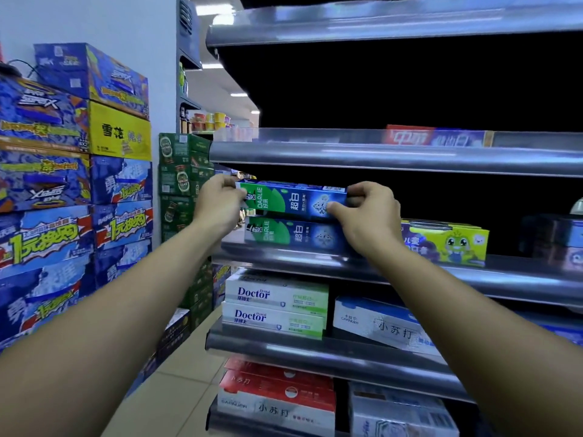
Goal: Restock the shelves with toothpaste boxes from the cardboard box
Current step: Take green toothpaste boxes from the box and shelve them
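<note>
A green and blue Darlie toothpaste box [291, 198] is held level at the left end of the middle shelf [410, 269]. My left hand [217, 200] grips its left end and my right hand [367, 209] grips its right end, fingers curled round it. Directly beneath it lies a second Darlie box [296, 233] on the shelf; whether the two touch is unclear. The cardboard box is out of view.
A yellow-green children's toothpaste box [448, 239] lies to the right on the same shelf. White Doctor boxes [274, 305] fill the shelf below, red boxes [277, 392] the one under that. Stacked blue drink cartons [72, 184] and green beer cases [184, 184] stand at left.
</note>
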{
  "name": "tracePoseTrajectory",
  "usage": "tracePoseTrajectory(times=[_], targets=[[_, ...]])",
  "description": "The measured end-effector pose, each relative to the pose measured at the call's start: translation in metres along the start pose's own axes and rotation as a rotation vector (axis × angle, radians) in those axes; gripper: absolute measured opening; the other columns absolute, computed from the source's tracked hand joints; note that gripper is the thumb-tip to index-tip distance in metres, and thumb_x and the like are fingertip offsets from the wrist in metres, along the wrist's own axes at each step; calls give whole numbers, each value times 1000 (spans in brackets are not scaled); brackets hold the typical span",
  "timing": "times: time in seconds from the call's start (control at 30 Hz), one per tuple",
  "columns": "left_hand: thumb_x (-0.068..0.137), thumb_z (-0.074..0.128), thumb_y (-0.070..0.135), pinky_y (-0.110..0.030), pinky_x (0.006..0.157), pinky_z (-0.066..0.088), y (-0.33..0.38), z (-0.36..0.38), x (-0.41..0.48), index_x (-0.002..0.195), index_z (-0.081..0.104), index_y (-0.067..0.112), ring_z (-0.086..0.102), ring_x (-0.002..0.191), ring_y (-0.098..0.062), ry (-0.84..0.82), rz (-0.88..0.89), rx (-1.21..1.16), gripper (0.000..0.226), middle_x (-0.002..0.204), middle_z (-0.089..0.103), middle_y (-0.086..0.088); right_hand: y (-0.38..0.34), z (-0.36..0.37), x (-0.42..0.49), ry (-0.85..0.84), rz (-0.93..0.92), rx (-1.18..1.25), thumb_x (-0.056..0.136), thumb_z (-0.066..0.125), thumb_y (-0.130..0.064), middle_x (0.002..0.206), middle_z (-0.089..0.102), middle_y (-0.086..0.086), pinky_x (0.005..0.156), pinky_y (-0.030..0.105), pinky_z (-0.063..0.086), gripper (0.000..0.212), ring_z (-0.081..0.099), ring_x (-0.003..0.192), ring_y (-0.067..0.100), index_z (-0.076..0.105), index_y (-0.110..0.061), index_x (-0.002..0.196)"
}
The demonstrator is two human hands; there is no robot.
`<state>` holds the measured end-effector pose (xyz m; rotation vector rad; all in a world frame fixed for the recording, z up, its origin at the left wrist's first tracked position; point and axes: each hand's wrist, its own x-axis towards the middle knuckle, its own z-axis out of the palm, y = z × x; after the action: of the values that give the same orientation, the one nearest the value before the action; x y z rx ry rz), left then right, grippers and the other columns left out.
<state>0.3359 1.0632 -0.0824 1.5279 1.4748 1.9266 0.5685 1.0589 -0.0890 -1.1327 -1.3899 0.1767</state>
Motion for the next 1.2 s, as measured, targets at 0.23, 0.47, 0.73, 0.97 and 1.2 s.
tracePoseTrajectory(times=[0.23, 0.47, 0.73, 0.97, 1.2], targets=[[89, 79, 26, -29, 88, 46, -21, 8, 2, 127, 71, 12, 64, 100, -21, -68, -19, 270, 41, 119, 72, -3, 19, 3, 2, -94, -102, -204, 86, 76, -28, 116, 71, 2, 90, 33, 50, 44, 64, 108, 27, 63, -27, 128], [82, 86, 32, -35, 101, 53, -25, 5, 2, 121, 74, 10, 70, 104, -24, -24, -22, 311, 46, 119, 75, -7, 24, 2, -6, -90, -136, -166, 85, 79, -30, 117, 71, 4, 91, 34, 51, 54, 64, 109, 24, 60, -25, 136], [88, 79, 28, -31, 100, 53, -27, 3, -23, 127, 69, 13, 68, 105, -16, 103, 127, 259, 42, 116, 73, -1, 15, -7, -34, -84, -251, -353, 97, 64, -32, 118, 65, 18, 75, 40, 43, 70, 59, 109, 40, 29, -22, 157], [92, 65, 19, -25, 81, 53, -75, 3, -150, 104, 62, 22, 64, 91, -7, 40, 502, 151, 13, 96, 65, 6, 47, -55, -151, -77, -460, -227, 94, 62, -32, 94, 70, 7, 76, 47, 48, 40, 65, 86, 25, 61, -8, 125], [82, 70, 32, -30, 67, 54, -195, 43, -353, 92, 66, 36, 61, 65, -1, -520, -39, 259, 12, 74, 68, 15, 150, -90, -267, -429, -11, -171, 85, 72, -31, 78, 72, -10, 73, 39, 56, 24, 68, 70, 6, 72, -21, 106]])
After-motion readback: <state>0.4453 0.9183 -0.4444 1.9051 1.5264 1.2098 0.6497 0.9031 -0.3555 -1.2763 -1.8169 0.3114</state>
